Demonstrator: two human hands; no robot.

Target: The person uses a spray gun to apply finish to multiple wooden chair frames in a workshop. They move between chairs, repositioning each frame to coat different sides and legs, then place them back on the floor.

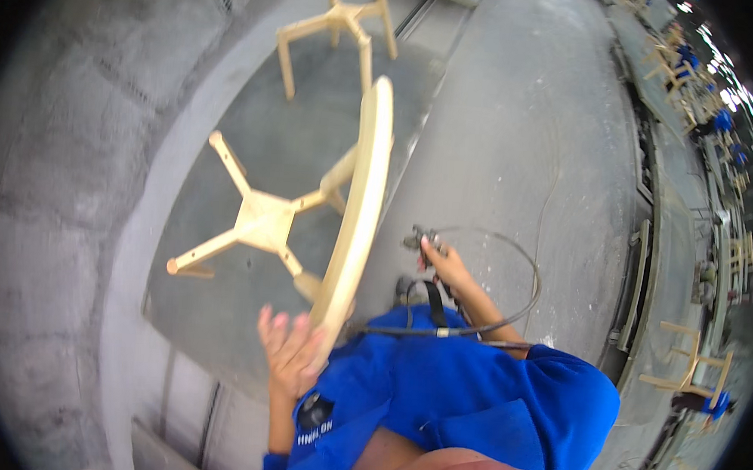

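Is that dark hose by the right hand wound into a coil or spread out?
Spread out: the hose bows in one wide, open curve from the spray gun in the right hand.

Grey wall [62,164] left; wooden frame [693,365] lower right.

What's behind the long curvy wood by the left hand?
Two legs of the pale wooden frame go behind the curvy wood, with the grey surface showing around them. Where those legs end, and whether they join it, is covered up.
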